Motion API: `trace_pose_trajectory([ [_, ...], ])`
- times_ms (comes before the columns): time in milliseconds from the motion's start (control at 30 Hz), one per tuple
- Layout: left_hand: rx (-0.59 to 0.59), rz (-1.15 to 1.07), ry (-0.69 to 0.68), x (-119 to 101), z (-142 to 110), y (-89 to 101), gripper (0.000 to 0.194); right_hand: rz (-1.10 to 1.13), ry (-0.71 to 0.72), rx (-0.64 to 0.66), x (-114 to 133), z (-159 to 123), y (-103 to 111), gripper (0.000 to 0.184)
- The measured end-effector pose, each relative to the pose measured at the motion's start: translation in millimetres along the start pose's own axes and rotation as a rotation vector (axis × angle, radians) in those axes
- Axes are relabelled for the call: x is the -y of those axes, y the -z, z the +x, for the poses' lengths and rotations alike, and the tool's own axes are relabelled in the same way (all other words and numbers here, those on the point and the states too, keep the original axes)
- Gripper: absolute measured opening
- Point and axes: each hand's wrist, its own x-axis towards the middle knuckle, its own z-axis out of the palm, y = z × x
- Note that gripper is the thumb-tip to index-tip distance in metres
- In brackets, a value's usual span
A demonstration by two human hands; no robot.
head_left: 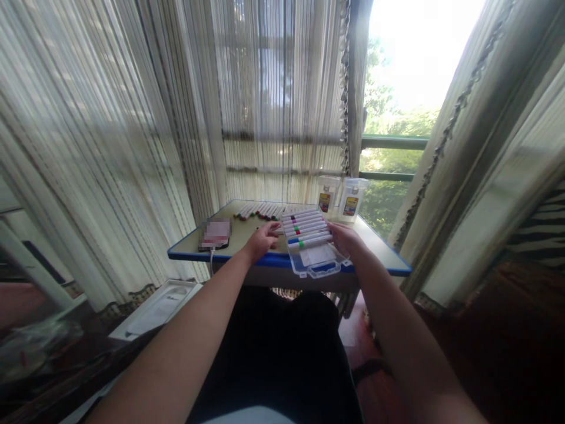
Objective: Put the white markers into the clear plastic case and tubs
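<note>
So the surface (373, 241) has a blue rim and sits by the curtains (282, 88), with the case (295, 259) tipped toward the person at its near edge, handle pointing their way. Two clear tubs (354, 191) stand at the back right, and a pixelated thing (215, 232) with a cable lies at the left. Right hand (345, 237) has its grip clamped on the case's right side. Left hand (263, 238) is just beside the case's left edge, fingers half curled; can't tell if that grip has anything in it. Pens (308, 227) lie stacked crosswise in the case, and more pens (260, 210) are lined up behind, caps mostly facing the person. I'd call the current step sorting pens at the case, in or out I can't say. Next move IMO calls for a steady right hand, since that tilt could let pens slide.
</note>
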Motion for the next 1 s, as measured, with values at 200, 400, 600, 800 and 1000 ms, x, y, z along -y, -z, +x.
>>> trace_pose_trajectory([
  [200,-0.214,0.693,0.037,4.4,8.5,-2.9,0.050,-0.070,0.050,0.010,-1.1,0.2,-3.6,0.026],
  [400,-0.097,0.799,0.040,4.4,6.8,-12.4,0.043,-0.037,0.092,-0.044,-0.8,-1.7,-3.9,0.032],
  [600,-0.154,0.849,0.010,3.0,1.7,-11.8,0.037,0.002,0.097,-0.113,4.7,-7.5,-7.0,0.028],
  [800,-0.233,0.916,0.082,0.9,0.0,-12.3,0.034,-0.071,0.065,-0.099,4.8,-5.8,-4.3,0.027],
  [1000,-0.204,0.946,0.097,0.3,0.2,-11.3,0.033,-0.097,0.077,-0.129,2.3,-5.4,-4.3,0.021],
])
